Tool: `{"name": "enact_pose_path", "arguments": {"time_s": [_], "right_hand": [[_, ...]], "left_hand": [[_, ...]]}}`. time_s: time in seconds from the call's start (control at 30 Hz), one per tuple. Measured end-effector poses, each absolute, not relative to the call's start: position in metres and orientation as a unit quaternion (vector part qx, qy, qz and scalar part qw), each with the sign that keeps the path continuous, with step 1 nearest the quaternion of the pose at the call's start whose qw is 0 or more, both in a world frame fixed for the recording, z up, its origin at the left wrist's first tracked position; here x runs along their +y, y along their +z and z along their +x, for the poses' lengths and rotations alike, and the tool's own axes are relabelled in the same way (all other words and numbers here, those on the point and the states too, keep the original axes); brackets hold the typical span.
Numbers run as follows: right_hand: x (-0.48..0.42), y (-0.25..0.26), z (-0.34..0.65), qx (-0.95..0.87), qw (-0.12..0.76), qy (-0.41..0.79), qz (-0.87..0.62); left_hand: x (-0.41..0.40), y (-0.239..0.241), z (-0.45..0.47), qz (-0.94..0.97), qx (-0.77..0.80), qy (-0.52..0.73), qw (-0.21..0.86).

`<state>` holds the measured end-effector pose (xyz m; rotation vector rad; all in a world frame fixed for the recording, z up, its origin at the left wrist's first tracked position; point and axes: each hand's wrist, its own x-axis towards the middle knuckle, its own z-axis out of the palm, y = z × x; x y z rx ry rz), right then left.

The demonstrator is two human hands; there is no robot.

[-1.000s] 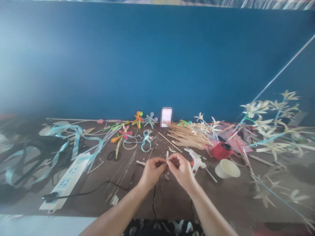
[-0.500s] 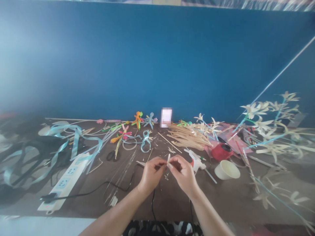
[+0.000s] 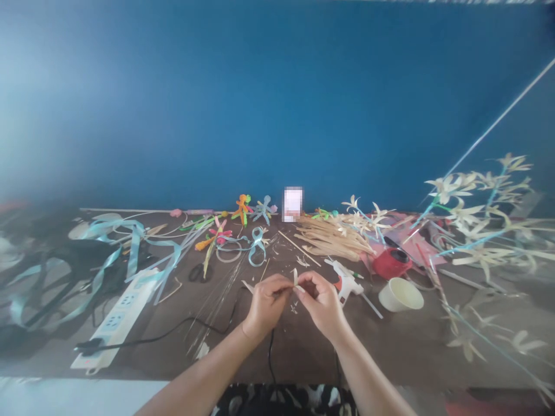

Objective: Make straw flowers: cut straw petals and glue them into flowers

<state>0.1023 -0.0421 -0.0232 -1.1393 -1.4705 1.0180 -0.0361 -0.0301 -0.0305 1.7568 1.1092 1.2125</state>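
Over the middle of the brown table, my left hand (image 3: 271, 297) and my right hand (image 3: 319, 300) meet fingertip to fingertip. Both pinch a small pale strip (image 3: 295, 276), whose short upright end pokes up between them; its lower part is hidden by the fingers. The strip's colour resembles the dried leaf strips (image 3: 333, 237) piled just beyond. Right of my right hand lies a white glue gun (image 3: 347, 280) with a glue stick out of its back. Tiny pale scraps (image 3: 293, 308) are scattered under the fingers.
At left are a power strip (image 3: 117, 320) with a black cable, blue ribbon (image 3: 136, 242) and dark scissors (image 3: 198, 273). To the right stand a white cup (image 3: 401, 294), a red roll (image 3: 391, 263) and stems of pale flowers (image 3: 453, 188). A blue wall (image 3: 277, 104) closes the back.
The view has tilted slightly. My hands stay together in nearly the same place, and the strip's upright end now leans and curls a little more to the left.
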Motion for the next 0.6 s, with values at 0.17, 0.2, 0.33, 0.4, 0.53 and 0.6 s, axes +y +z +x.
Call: {"name": "enact_pose_path", "arguments": {"time_s": [0.17,0.2,0.33,0.4,0.53,0.6], "right_hand": [[-0.0406,-0.0254,0.1023,-0.595,0.478,0.449,-0.465],[-0.0411,-0.0252,0.1024,-0.593,0.481,0.447,-0.466],[-0.0422,-0.0250,0.1033,-0.588,0.491,0.443,-0.466],[-0.0421,-0.0253,0.1040,-0.591,0.492,0.440,-0.464],[-0.0416,-0.0252,0.1046,-0.595,0.493,0.437,-0.460],[-0.0416,-0.0245,0.1045,-0.599,0.489,0.434,-0.461]], "left_hand": [[-0.0267,-0.0349,-0.0346,0.617,0.443,0.482,0.437],[-0.0268,-0.0346,-0.0348,0.613,0.442,0.483,0.442],[-0.0279,-0.0335,-0.0354,0.612,0.446,0.481,0.443],[-0.0288,-0.0331,-0.0352,0.614,0.451,0.480,0.435],[-0.0310,-0.0305,-0.0344,0.630,0.452,0.470,0.422],[-0.0317,-0.0290,-0.0342,0.636,0.452,0.462,0.422]]}}
